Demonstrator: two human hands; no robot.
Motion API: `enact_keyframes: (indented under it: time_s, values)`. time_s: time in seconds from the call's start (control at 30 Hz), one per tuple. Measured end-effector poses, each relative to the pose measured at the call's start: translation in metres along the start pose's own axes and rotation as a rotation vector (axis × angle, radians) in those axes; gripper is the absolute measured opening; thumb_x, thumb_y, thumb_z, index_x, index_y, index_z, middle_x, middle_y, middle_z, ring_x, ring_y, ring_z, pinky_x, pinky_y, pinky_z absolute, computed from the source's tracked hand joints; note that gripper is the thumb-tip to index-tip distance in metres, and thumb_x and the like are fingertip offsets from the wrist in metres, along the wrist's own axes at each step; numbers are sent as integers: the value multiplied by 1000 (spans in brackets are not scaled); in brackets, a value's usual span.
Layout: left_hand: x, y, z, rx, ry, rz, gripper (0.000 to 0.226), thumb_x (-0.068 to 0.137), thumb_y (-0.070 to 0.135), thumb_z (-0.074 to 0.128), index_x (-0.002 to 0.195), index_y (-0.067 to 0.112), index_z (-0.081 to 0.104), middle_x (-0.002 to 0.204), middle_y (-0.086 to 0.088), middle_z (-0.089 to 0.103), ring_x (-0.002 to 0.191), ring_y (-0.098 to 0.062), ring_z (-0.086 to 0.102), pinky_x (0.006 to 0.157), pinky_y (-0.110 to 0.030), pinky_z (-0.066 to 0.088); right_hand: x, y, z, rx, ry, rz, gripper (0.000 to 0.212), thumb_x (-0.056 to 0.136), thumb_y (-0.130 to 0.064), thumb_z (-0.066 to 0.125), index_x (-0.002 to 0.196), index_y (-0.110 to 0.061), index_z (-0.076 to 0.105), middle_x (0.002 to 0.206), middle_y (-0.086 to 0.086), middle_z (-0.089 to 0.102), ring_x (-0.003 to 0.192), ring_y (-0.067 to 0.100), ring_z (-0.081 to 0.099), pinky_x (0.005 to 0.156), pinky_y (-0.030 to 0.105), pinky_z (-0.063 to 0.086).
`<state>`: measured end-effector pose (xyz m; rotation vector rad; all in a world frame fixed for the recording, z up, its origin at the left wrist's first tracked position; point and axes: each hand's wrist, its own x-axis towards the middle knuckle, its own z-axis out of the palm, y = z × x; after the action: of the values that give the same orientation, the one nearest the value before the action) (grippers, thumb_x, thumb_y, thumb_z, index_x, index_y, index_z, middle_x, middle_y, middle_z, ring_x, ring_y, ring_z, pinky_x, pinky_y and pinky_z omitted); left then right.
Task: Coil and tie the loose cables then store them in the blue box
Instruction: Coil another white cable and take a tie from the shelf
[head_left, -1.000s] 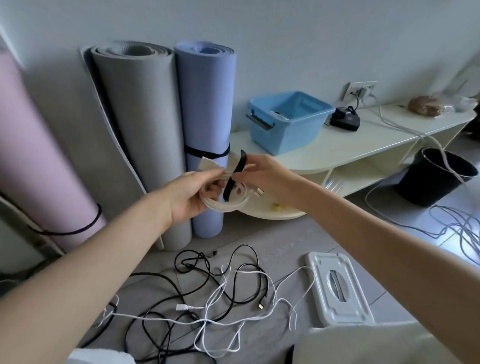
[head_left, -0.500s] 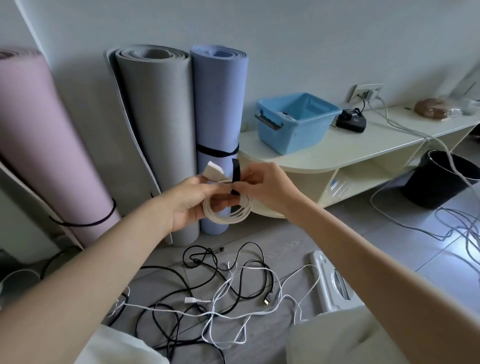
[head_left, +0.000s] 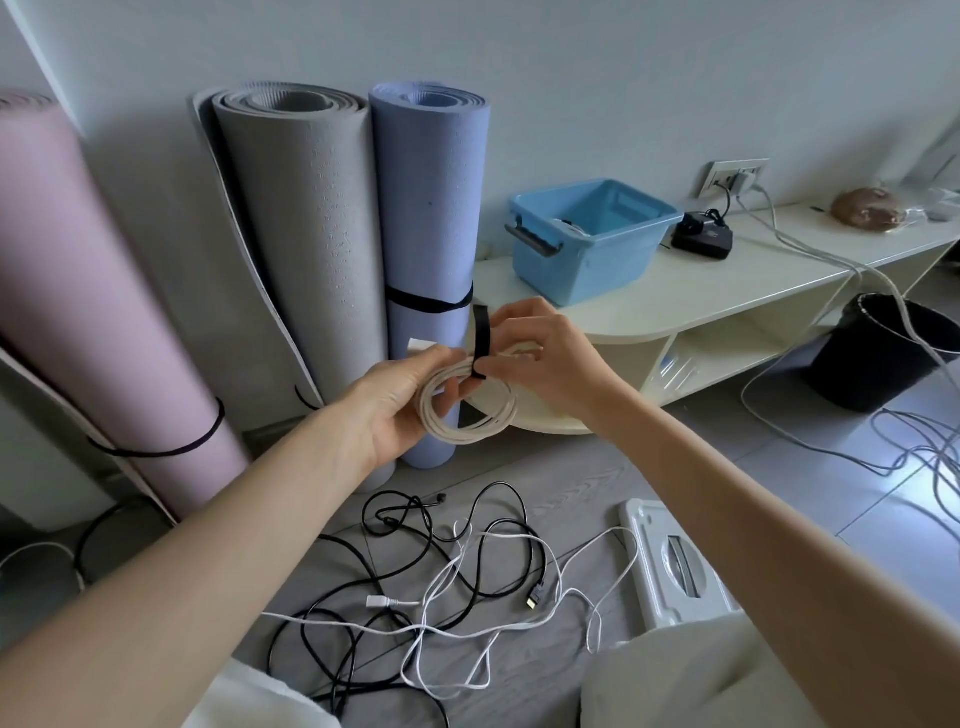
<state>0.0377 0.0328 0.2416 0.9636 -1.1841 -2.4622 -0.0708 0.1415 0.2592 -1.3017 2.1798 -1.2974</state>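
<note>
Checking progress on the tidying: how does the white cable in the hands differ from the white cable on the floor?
The held white cable is wound into a neat round coil; the floor white cable sprawls loose, tangled with black cables. The held one has a black strap around it, pinched by the right hand; the floor one has none. Both are white.

You have a single wide-angle view, worn on your head and looking forward and down. Your hands (head_left: 467, 384) sit close, near the middle of the frame, the floor (head_left: 571, 467) with its loose cables (head_left: 441, 587) lies below, and the wall (head_left: 571, 78) with the rolled mats (head_left: 311, 234) fills the top.
</note>
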Motion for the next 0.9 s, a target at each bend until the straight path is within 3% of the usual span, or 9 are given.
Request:
enact_keyframes:
  time_s: [0.13,0.27,0.33,0.4,0.5,0.57,0.67,0.77,0.9]
  values:
    - [-2,-1,3,-64,-28,-9,38,83,5,63,45,6,68,70,-12,68,67,-20,68,40,-13,47,-2,-2,-3,59,31,7,10,75,-5,73,78,-15,71,101,-8,49,90,13,56,88,31,47]
    - [-5,-1,3,-146,-77,-42,31,84,8,62,55,2,70,75,-13,67,69,-20,67,43,-13,49,-4,-1,-4,113,41,-33,21,76,-2,71,68,-22,69,76,-1,61,71,13,52,72,35,45]
    - [-6,-1,2,-153,-98,-50,16,84,10,62,74,0,68,81,-13,67,66,-18,67,45,-13,50,-4,0,-4,102,32,-25,23,79,-5,69,68,-25,69,67,1,63,63,7,48,65,29,41]
    - [-8,-1,1,-137,-108,-47,12,82,10,63,86,-1,64,85,-13,67,65,-17,68,46,-13,51,-5,0,-5,124,41,-16,27,81,-7,68,71,-32,68,71,3,69,65,7,52,67,26,43]
    - [-9,0,1,-125,-92,-34,9,84,8,61,84,-2,63,80,-13,68,61,-16,68,43,-12,49,-5,0,-5,149,60,-7,32,82,-8,67,66,-36,66,61,-8,66,61,5,50,63,24,40]
    - [-9,0,3,-120,-82,-38,8,85,5,60,81,-2,62,74,-13,69,59,-16,68,41,-12,48,-5,1,-3,153,54,-9,28,83,-5,65,68,-27,69,54,-18,59,51,-4,47,57,14,37]
    - [-9,-1,4,-90,-65,-56,8,85,2,60,78,-2,60,66,-12,69,53,-15,67,41,-11,49,-5,3,-1,178,46,-14,19,84,0,63,96,-10,72,73,-5,68,56,-10,55,62,8,43]
    - [-8,-2,7,-44,-52,-16,7,84,1,61,78,-3,60,62,-11,68,51,-14,67,46,-12,51,-4,6,0,201,78,20,17,83,0,63,92,-11,73,67,-7,67,55,-7,56,60,9,44]
    - [-6,-3,12,-8,-31,61,6,84,1,63,78,-2,63,61,-9,69,52,-12,67,57,-14,54,-4,5,-1,395,87,144,12,85,0,61,92,1,71,55,-7,63,45,0,51,44,8,34]
